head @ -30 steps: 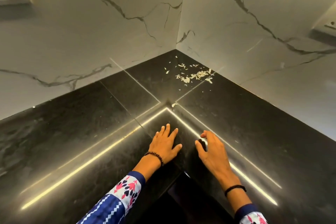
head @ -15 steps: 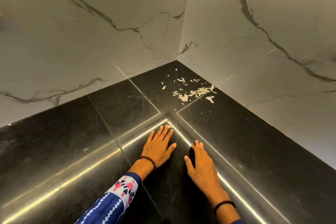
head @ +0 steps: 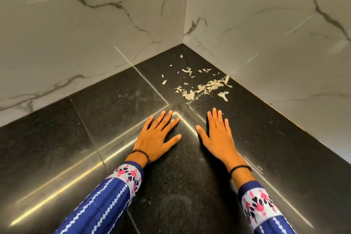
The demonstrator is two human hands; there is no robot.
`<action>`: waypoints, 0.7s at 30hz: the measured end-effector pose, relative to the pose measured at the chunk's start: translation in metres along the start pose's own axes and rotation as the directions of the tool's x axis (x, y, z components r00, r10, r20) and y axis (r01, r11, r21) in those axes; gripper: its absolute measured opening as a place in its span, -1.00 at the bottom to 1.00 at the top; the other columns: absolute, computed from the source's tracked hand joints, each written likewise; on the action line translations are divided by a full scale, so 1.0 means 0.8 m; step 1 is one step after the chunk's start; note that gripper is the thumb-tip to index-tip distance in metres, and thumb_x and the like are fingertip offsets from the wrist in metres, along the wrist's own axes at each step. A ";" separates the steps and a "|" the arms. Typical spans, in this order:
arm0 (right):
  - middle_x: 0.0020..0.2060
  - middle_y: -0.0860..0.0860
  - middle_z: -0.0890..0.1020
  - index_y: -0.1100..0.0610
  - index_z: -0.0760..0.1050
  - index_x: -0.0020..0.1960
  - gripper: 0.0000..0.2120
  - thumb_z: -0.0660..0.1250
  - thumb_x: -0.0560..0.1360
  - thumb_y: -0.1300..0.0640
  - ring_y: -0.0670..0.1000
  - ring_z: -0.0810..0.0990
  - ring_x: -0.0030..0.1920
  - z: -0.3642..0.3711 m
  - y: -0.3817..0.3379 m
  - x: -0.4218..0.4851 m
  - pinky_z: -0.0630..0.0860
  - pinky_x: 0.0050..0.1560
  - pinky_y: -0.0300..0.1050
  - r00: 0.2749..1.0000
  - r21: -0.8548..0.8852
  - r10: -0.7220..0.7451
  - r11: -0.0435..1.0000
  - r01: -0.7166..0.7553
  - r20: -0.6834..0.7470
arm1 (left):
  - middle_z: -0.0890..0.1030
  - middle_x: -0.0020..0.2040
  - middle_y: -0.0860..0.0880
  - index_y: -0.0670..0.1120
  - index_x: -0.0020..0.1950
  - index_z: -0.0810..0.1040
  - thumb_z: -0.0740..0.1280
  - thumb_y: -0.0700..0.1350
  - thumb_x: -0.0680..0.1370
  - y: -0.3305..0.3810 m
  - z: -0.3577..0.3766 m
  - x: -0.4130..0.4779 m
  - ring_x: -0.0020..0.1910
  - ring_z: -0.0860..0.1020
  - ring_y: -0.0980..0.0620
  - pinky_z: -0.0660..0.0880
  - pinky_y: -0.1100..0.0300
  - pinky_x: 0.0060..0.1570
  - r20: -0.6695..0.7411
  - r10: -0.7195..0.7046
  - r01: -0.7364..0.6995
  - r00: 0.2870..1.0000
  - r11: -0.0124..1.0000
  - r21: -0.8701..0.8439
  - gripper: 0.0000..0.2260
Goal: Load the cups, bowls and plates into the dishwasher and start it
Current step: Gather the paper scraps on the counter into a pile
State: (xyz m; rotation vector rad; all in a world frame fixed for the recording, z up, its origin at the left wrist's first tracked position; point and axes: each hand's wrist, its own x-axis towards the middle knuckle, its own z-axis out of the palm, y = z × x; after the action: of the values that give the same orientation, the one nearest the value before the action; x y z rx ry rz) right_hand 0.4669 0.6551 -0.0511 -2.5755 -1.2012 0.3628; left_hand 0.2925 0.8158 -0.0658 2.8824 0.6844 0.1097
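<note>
Dishwasher unseen. Left hand (head: 154, 138), right hand (head: 218, 137) flat, empty on worktop (head: 57, 148); scraps (head: 203, 87) at 12 o'clock. Loading likely unstarted; find dishes next.

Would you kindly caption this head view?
Left hand and right hand flat on black stone countertop, pale papery scraps beyond.

Both arms wear long sleeves of deep blue cloth crossed by white zigzag stripes. The left sleeve (head: 106, 201) and the right sleeve (head: 260, 207) each end in a white cuff panel (head: 127, 175) printed with pink sprigs and dark navy heart-shaped leaves, edged by a plain blue hem. Behind the left grip (head: 155, 137) the wrist carries 1 bracelet of small dark beads (head: 141, 155), and behind the right grip (head: 218, 138) 1 thin black band (head: 240, 168) circles the wrist.
</note>
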 end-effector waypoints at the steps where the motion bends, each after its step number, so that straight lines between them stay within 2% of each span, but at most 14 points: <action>1: 0.61 0.02 -0.19 0.10 -0.15 0.63 -0.28 -0.09 0.64 -0.30 0.00 -0.29 0.59 0.003 -0.001 0.012 -0.29 0.57 0.01 1.000 -0.047 -0.021 0.999 0.021 0.002 | -0.10 0.58 0.16 0.25 0.55 -0.10 -0.08 0.35 0.59 -0.002 0.000 0.004 0.56 -0.16 0.12 -0.12 -0.04 0.53 -0.007 0.000 0.000 1.000 1.000 -0.003 -0.45; 5: 0.61 -0.01 -0.19 0.08 -0.17 0.63 -0.31 -0.15 0.65 -0.29 0.00 -0.30 0.59 0.010 -0.010 0.048 -0.25 0.59 0.07 0.995 -0.117 -0.101 0.988 0.099 -0.015 | -0.11 0.58 0.16 0.26 0.55 -0.08 -0.05 0.34 0.59 -0.012 0.001 0.023 0.56 -0.16 0.13 -0.10 -0.04 0.53 -0.027 0.010 -0.010 1.000 1.000 -0.010 -0.45; 9: 0.61 0.02 -0.22 0.13 -0.19 0.63 -0.20 0.04 0.63 -0.31 0.00 -0.31 0.59 0.004 -0.009 0.061 -0.24 0.59 0.01 0.988 0.037 -0.145 0.988 0.147 -0.046 | -0.08 0.59 0.13 0.24 0.56 -0.05 0.00 0.35 0.58 -0.021 0.001 0.041 0.56 -0.14 0.12 -0.08 -0.04 0.53 -0.047 0.014 -0.016 0.999 0.999 -0.042 -0.42; 11: 0.60 0.07 -0.27 0.13 -0.17 0.63 -0.10 0.12 0.57 -0.38 0.07 -0.37 0.57 -0.004 -0.002 0.068 -0.32 0.56 0.02 0.991 0.055 -0.094 0.994 0.099 -0.090 | -0.07 0.59 0.12 0.22 0.56 -0.07 0.00 0.36 0.57 -0.026 0.001 0.048 0.56 -0.14 0.11 -0.09 -0.04 0.53 -0.045 0.017 -0.019 0.999 0.998 -0.059 -0.40; 14: 0.59 0.13 -0.31 0.09 -0.16 0.63 -0.01 0.12 0.49 -0.49 0.16 -0.43 0.55 -0.016 0.017 0.093 -0.37 0.52 0.09 0.993 0.043 0.051 0.998 -0.046 -0.108 | -0.10 0.59 0.12 0.15 0.58 -0.09 -0.02 0.39 0.55 -0.028 -0.001 0.057 0.56 -0.17 0.13 -0.14 -0.04 0.53 -0.035 0.002 -0.005 0.999 0.996 -0.090 -0.33; 17: 0.60 0.15 -0.26 0.11 -0.17 0.63 0.04 0.09 0.45 -0.53 0.15 -0.35 0.57 -0.029 0.034 0.128 -0.31 0.56 0.13 0.986 0.080 0.155 0.985 -0.150 -0.063 | -0.13 0.58 0.13 0.09 0.59 -0.11 -0.01 0.41 0.54 -0.032 -0.005 0.065 0.55 -0.20 0.16 -0.17 -0.01 0.54 -0.032 -0.043 0.039 0.999 0.991 -0.126 -0.27; 19: 0.61 0.14 -0.18 0.14 -0.16 0.63 0.00 0.04 0.48 -0.51 0.09 -0.27 0.60 -0.032 0.037 0.143 -0.22 0.59 0.13 0.992 0.061 0.122 0.991 -0.120 -0.040 | -0.11 0.58 0.13 0.08 0.59 -0.09 -0.02 0.42 0.53 -0.034 -0.005 0.070 0.55 -0.19 0.17 -0.16 -0.03 0.54 -0.040 -0.067 0.060 0.997 0.988 -0.140 -0.27; 21: 0.62 0.10 -0.12 0.15 -0.13 0.63 -0.07 0.00 0.53 -0.46 0.04 -0.22 0.60 -0.030 0.030 0.146 -0.18 0.60 0.09 0.999 0.025 0.011 1.000 -0.010 -0.032 | -0.09 0.58 0.12 0.06 0.59 -0.05 -0.03 0.42 0.53 -0.037 -0.004 0.077 0.55 -0.17 0.16 -0.13 -0.06 0.53 -0.065 -0.102 0.091 0.993 0.984 -0.153 -0.27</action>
State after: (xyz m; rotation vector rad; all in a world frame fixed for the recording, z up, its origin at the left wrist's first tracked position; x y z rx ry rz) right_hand 0.5646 0.7271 -0.0500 -2.5578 -1.1648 0.3345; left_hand 0.3337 0.8704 -0.0661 2.7082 0.7916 0.2431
